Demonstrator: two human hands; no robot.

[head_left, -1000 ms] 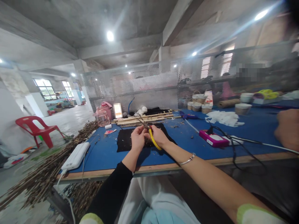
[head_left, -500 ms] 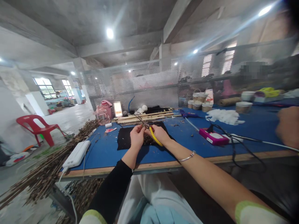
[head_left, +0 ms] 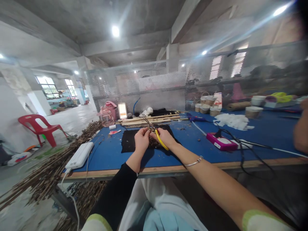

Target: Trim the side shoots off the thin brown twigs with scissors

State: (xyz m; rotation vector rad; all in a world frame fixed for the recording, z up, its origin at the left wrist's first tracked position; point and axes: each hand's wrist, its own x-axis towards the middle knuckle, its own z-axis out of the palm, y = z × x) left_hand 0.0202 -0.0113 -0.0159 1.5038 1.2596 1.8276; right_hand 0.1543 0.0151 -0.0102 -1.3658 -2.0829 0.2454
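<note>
My right hand [head_left: 166, 138] is closed around scissors with yellow handles [head_left: 161, 140]; their metal blades point away and to the left. Close beside it, the fingers of my left hand [head_left: 141, 138] are pinched together on a small brown piece, mostly hidden by the fingertips, near the blades. Both hands are over a black cloth [head_left: 128, 141] lying on the blue tabletop [head_left: 103, 157]. Brown plant scraps [head_left: 155, 142] are gathered on the cloth, partly covered by my right hand.
Pale sticks [head_left: 149, 121] lie behind the cloth. To the left are a white power strip [head_left: 80, 155] and bundles of dry twigs [head_left: 57, 166]. A magenta box [head_left: 220, 141] with black cables and a white heap [head_left: 232, 121] lie right. Another person's arm [head_left: 301, 131] shows at the right edge.
The view has shifted slightly. My hands stay together at the same spot, with the scissors still in my right hand. The other person's arm has moved slightly toward the right edge.
</note>
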